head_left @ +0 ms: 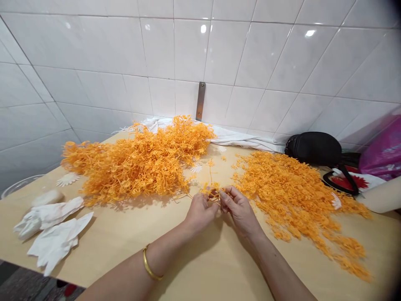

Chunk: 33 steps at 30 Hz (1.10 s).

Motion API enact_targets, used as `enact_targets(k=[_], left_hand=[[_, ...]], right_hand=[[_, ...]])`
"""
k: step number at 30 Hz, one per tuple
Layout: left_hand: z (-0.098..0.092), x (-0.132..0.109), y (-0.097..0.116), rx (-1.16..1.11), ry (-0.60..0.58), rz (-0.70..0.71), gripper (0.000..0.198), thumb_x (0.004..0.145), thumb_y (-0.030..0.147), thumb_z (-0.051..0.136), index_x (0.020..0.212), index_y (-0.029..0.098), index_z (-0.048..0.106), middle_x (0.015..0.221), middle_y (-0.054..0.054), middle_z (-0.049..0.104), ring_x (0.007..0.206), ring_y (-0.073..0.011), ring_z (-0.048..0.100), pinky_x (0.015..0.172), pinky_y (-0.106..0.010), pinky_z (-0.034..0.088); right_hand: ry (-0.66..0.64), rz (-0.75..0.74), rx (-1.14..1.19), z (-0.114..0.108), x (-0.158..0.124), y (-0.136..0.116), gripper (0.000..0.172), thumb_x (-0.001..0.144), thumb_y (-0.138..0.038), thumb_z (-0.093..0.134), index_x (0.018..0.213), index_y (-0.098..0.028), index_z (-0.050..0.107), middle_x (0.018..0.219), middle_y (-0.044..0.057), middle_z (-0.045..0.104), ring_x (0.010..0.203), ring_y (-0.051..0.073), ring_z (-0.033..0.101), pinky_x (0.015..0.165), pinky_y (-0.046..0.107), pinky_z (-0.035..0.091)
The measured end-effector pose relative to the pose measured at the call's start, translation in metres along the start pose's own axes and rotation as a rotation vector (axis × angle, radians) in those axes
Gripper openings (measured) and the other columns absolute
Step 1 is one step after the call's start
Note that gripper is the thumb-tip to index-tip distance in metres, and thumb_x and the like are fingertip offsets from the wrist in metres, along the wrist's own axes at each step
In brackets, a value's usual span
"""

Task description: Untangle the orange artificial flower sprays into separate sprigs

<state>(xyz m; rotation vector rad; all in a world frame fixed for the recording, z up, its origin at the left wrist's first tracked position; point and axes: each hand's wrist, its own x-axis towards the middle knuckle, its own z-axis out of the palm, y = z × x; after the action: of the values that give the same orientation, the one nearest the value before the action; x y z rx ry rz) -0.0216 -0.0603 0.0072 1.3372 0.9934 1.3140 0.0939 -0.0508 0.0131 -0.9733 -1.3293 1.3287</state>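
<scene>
My left hand (201, 212) and my right hand (238, 207) meet over the middle of the table, fingertips close together. Both are closed on a small orange artificial flower sprig (213, 190), whose thin stems and little blossoms show above the fingers. Part of the sprig is hidden by my fingers. Left of my hands rises a tall tangled heap of orange artificial flower sprigs (140, 163). To the right lies a flatter spread of orange flower pieces (291, 192). One loose orange piece (211, 169) lies just beyond my hands.
Crumpled white tissues (59, 242) lie on the table's left. White petal-shaped discs (68, 179) are scattered about. A black bag (314, 148), a purple plastic bag (382, 146) and a pale roll (384, 195) sit at the right. White cloth (241, 138) runs along the tiled wall.
</scene>
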Motion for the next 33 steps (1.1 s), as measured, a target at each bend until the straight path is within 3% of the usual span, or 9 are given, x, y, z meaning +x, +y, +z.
enact_targets(k=[3, 7, 9, 13, 16, 20, 26, 29, 33], left_hand=[[-0.001, 0.004, 0.000, -0.276, -0.039, -0.190, 0.016, 0.069, 0.029, 0.056, 0.066, 0.014, 0.054, 0.056, -0.003, 0.054, 0.051, -0.0114, 0.050, 0.054, -0.025, 0.040], [-0.009, 0.009, 0.006, -0.315, 0.019, -0.318, 0.006, 0.065, 0.019, 0.055, 0.063, 0.013, 0.055, 0.054, -0.003, 0.054, 0.048, -0.0088, 0.047, 0.050, -0.022, 0.035], [-0.011, 0.009, 0.007, -0.282, 0.035, -0.362, 0.007, 0.066, 0.017, 0.051, 0.065, 0.013, 0.057, 0.051, -0.002, 0.053, 0.047, -0.0087, 0.046, 0.048, -0.021, 0.033], [-0.010, 0.008, 0.007, -0.204, -0.001, -0.381, 0.011, 0.069, 0.021, 0.050, 0.064, 0.013, 0.057, 0.043, 0.001, 0.045, 0.041, -0.0078, 0.040, 0.045, -0.021, 0.027], [-0.009, 0.008, 0.005, -0.230, -0.028, -0.355, 0.010, 0.066, 0.021, 0.052, 0.058, 0.014, 0.053, 0.040, 0.004, 0.040, 0.038, -0.0064, 0.034, 0.044, -0.022, 0.025], [-0.011, 0.008, 0.003, -0.237, -0.014, -0.339, 0.019, 0.060, 0.012, 0.051, 0.045, 0.016, 0.040, 0.036, 0.005, 0.034, 0.036, -0.0049, 0.029, 0.043, -0.022, 0.021], [-0.015, 0.007, 0.004, -0.232, -0.055, -0.364, 0.019, 0.055, 0.011, 0.053, 0.043, 0.016, 0.039, 0.036, 0.006, 0.032, 0.037, -0.0035, 0.023, 0.042, -0.022, 0.016], [-0.017, 0.008, 0.002, -0.271, -0.119, -0.356, 0.019, 0.057, 0.014, 0.054, 0.044, 0.015, 0.041, 0.037, 0.006, 0.032, 0.038, -0.0037, 0.024, 0.042, -0.022, 0.017], [-0.018, 0.008, -0.002, -0.298, -0.155, -0.350, 0.017, 0.060, 0.019, 0.056, 0.048, 0.015, 0.045, 0.039, 0.005, 0.036, 0.039, -0.0052, 0.031, 0.045, -0.022, 0.022]], right_hand=[[-0.017, -0.019, -0.054, -0.001, -0.001, -0.003, 0.024, 0.073, -0.042, 0.056, 0.071, -0.018, 0.053, 0.055, -0.004, 0.045, 0.047, 0.007, 0.037, 0.046, 0.021, 0.030], [0.294, -0.074, -0.237, -0.016, 0.003, -0.002, 0.028, 0.071, -0.045, 0.056, 0.063, -0.019, 0.051, 0.048, -0.005, 0.039, 0.044, 0.009, 0.035, 0.043, 0.022, 0.027], [0.376, -0.063, -0.296, -0.024, 0.005, -0.001, 0.030, 0.070, -0.046, 0.056, 0.060, -0.019, 0.048, 0.048, -0.005, 0.040, 0.044, 0.009, 0.034, 0.043, 0.022, 0.027], [0.217, 0.052, -0.162, -0.023, 0.004, -0.001, 0.031, 0.072, -0.046, 0.054, 0.060, -0.019, 0.045, 0.050, -0.005, 0.041, 0.043, 0.007, 0.033, 0.042, 0.021, 0.027], [0.041, 0.110, -0.046, -0.015, 0.001, -0.003, 0.026, 0.070, -0.043, 0.059, 0.072, -0.019, 0.050, 0.053, -0.006, 0.043, 0.044, 0.006, 0.034, 0.043, 0.020, 0.027], [-0.083, 0.189, 0.011, -0.007, -0.002, -0.004, 0.034, 0.062, -0.038, 0.067, 0.086, -0.020, 0.052, 0.055, -0.007, 0.044, 0.045, 0.005, 0.035, 0.044, 0.018, 0.027], [-0.098, 0.275, 0.053, -0.006, -0.002, -0.003, 0.040, 0.060, -0.036, 0.070, 0.094, -0.020, 0.055, 0.057, -0.006, 0.046, 0.044, 0.004, 0.034, 0.042, 0.017, 0.023], [-0.108, 0.236, 0.107, -0.007, 0.000, 0.001, 0.025, 0.063, -0.035, 0.068, 0.076, -0.018, 0.056, 0.059, -0.005, 0.047, 0.047, 0.005, 0.035, 0.044, 0.018, 0.026], [-0.052, 0.116, 0.023, -0.007, 0.001, 0.005, 0.024, 0.065, -0.037, 0.066, 0.067, -0.018, 0.050, 0.057, -0.006, 0.043, 0.048, 0.006, 0.034, 0.045, 0.019, 0.027]])
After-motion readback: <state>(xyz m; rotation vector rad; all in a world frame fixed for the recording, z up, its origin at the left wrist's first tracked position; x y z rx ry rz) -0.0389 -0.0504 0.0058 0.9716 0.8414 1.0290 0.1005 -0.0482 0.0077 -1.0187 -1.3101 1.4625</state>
